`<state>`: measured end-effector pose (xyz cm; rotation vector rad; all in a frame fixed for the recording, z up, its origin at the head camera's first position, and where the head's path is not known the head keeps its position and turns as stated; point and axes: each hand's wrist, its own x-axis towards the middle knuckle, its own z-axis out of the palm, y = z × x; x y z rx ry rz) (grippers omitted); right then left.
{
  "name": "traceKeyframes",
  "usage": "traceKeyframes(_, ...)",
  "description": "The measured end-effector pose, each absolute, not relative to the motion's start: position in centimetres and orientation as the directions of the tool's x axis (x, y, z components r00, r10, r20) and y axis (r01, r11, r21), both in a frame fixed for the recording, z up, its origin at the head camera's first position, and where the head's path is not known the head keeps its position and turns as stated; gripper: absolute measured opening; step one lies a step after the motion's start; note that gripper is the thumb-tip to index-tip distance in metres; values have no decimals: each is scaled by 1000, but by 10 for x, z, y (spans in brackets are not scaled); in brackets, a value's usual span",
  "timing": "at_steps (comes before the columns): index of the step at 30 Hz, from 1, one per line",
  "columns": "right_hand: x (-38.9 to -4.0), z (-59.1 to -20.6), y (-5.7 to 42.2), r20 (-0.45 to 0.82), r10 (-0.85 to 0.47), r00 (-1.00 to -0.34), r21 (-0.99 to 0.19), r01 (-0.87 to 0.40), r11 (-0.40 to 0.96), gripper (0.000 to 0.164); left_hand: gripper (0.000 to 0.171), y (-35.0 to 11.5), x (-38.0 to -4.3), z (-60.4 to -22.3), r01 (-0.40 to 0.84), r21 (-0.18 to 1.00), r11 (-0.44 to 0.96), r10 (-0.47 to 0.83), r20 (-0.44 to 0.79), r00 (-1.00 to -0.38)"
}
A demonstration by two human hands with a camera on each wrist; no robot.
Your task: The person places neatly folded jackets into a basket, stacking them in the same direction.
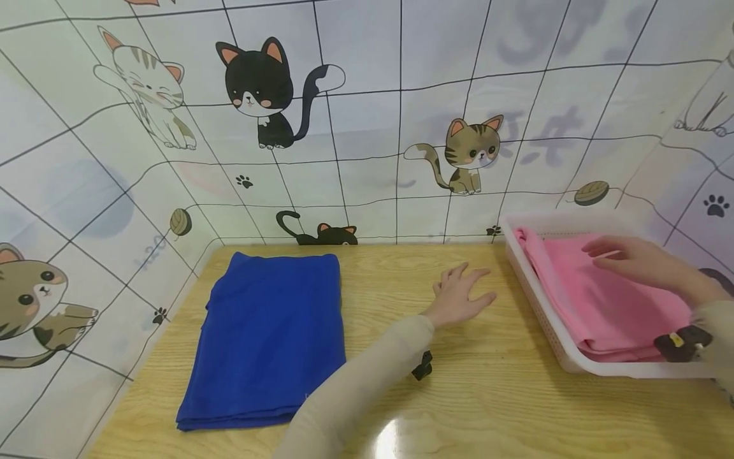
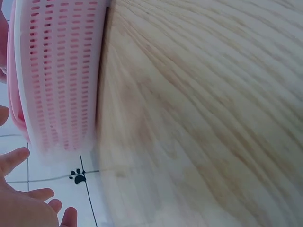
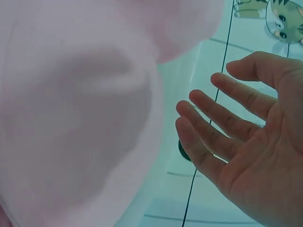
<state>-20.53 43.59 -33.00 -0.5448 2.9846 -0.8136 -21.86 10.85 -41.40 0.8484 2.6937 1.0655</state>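
A folded pink cloth [image 1: 602,293] lies inside a white perforated plastic basket [image 1: 541,306] at the right of the table. Over the cloth hovers my right hand [image 1: 645,261], holding nothing; in the right wrist view its fingers [image 3: 208,127] are loosely extended beside the pale pink fabric [image 3: 75,118]. My left hand [image 1: 460,296] is above the table just left of the basket, fingers spread and nothing in them. The left wrist view has the basket's slotted side [image 2: 64,75] next to that hand [image 2: 23,203]. A folded blue cloth [image 1: 269,338] lies flat at the left.
The wooden table [image 1: 395,274] runs back to a wall [image 1: 367,127] covered in cat drawings and grid lines. More of this wall covering stands at the left and right sides. Dark wrist devices [image 1: 423,365] sit on both sleeves.
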Motion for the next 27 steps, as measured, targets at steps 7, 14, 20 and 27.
traceKeyframes(7,-208,-332,423,129,-359,-924,-467,-376,800,25,53,93,-224,-421,431,652,623,527,57,-848)
traceKeyframes(14,-208,-326,410,100,-367,-925,-446,-371,814,28,55,76,-229,-425,405,662,631,507,43,-861)
traceKeyframes(20,-208,-323,399,111,-374,-921,-451,-382,807,30,55,57,-234,-426,384,673,632,501,24,-865)
traceKeyframes(27,-207,-317,384,123,-393,-911,-417,-407,813,31,55,36,-241,-425,425,614,666,524,22,-852)
